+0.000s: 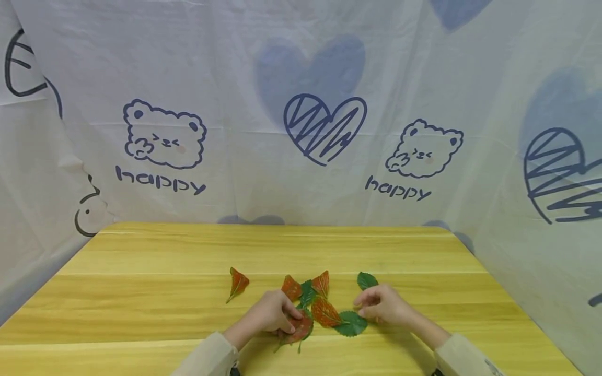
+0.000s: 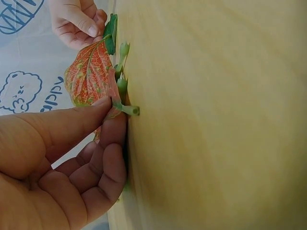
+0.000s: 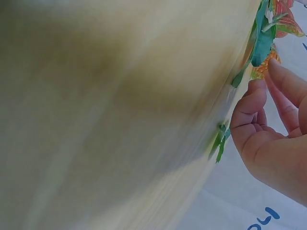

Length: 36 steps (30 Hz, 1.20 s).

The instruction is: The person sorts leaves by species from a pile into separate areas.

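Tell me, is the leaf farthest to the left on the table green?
No, the leftmost leaf is mostly red, lying by itself on the table.

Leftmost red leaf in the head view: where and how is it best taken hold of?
Probably pinch the stem from the person's side: this leftmost red leaf lies apart from the others, its thin stem pointing to that side.

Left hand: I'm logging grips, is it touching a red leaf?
Touching: the left wrist view shows the left hand pinching a red leaf between thumb and finger.
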Each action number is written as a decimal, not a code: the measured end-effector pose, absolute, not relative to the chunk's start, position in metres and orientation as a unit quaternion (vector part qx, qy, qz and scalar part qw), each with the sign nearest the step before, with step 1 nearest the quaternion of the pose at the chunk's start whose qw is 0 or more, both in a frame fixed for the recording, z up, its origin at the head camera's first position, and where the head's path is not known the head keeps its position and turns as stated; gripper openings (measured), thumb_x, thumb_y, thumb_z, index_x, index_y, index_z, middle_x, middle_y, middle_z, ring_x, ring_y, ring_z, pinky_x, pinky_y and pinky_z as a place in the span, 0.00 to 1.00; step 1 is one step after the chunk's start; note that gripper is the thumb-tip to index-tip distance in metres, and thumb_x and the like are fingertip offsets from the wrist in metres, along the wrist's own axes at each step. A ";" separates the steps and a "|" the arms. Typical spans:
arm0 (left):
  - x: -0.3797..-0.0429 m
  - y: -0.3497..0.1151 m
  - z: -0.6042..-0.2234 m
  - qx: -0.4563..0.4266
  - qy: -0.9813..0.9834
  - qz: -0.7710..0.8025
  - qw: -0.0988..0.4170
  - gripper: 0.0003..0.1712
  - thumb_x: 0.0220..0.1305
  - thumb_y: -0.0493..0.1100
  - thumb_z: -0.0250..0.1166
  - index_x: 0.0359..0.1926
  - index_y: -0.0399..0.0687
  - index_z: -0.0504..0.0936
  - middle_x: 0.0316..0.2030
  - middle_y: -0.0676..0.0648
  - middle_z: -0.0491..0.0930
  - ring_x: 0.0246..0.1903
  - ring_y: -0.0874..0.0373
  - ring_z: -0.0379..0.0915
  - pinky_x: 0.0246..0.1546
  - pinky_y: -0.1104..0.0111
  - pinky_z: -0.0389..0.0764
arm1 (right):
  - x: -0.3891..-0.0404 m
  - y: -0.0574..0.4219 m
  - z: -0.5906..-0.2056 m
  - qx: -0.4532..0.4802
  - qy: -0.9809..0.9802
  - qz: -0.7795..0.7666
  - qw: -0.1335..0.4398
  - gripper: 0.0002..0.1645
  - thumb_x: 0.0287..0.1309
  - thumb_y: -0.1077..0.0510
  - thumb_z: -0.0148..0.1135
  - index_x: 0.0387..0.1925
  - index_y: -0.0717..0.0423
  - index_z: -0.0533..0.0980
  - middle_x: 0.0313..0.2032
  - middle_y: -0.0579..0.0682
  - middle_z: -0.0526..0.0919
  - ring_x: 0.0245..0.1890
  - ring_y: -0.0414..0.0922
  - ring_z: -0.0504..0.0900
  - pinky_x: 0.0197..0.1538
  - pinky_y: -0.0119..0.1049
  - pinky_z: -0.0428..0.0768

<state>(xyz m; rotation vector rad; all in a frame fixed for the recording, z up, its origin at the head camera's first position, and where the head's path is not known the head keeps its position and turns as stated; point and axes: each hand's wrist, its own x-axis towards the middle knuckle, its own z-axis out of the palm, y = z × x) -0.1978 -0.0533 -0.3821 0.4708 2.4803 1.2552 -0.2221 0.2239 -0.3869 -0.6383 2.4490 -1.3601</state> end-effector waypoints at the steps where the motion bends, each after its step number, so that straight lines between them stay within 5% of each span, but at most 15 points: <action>1: -0.197 -0.053 -0.382 0.165 0.868 0.439 0.160 0.11 0.41 0.24 0.68 0.30 0.36 0.84 0.35 0.39 0.81 0.12 0.59 0.72 0.14 0.69 0.75 | -0.222 0.224 -0.387 -0.223 0.843 -0.469 0.137 0.10 0.48 0.69 0.62 0.35 0.72 0.76 0.23 0.51 0.76 0.15 0.36 0.66 0.16 0.24 0.66; 16: -0.197 -0.053 -0.382 0.168 0.867 0.442 0.160 0.11 0.41 0.23 0.67 0.30 0.35 0.84 0.35 0.38 0.80 0.12 0.59 0.73 0.15 0.70 0.76 | -0.221 0.221 -0.390 -0.262 0.838 -0.449 0.162 0.11 0.45 0.70 0.65 0.34 0.71 0.78 0.23 0.50 0.76 0.14 0.34 0.65 0.16 0.24 0.64; 23: -0.196 -0.053 -0.382 0.164 0.868 0.440 0.162 0.12 0.41 0.24 0.67 0.31 0.35 0.84 0.36 0.38 0.80 0.12 0.59 0.73 0.15 0.70 0.76 | -0.221 0.219 -0.389 -0.274 0.835 -0.449 0.165 0.11 0.42 0.73 0.64 0.33 0.72 0.75 0.26 0.50 0.74 0.26 0.38 0.69 0.28 0.27 0.71; 36: -0.195 -0.054 -0.380 0.169 0.857 0.459 0.166 0.12 0.42 0.25 0.67 0.33 0.34 0.83 0.35 0.41 0.81 0.13 0.59 0.73 0.15 0.70 0.76 | -0.223 0.218 -0.390 -0.284 0.827 -0.447 0.187 0.09 0.46 0.76 0.59 0.33 0.73 0.78 0.28 0.56 0.81 0.25 0.39 0.75 0.27 0.27 0.74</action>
